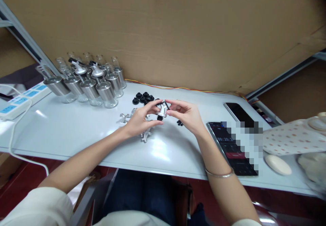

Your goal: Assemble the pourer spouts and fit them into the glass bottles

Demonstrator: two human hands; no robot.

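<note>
Over the middle of the table, my left hand [141, 118] grips a silver bottle pourer [162, 112] between thumb and fingers. The pourer is held upright, its ribbed black stopper pointing down. From the other side, my right hand [187, 114] pinches the black flap at the pourer's top with thumb and fingertips. Behind my left hand lies a cluster of black rubber stoppers [142, 97]. Several loose silver pourer heads [145, 136] lie partly hidden under that hand. Some tiny black parts [179, 123] rest below my right hand.
At the left stand several glass bottles [107, 91] with steel sleeves, two topped with pourers. A power strip [22, 100] with a white cable is at the left edge. Two phones [233, 148], a white oval object [277, 165] and a dotted container [292, 136] lie right. Cardboard [178, 32] forms the back.
</note>
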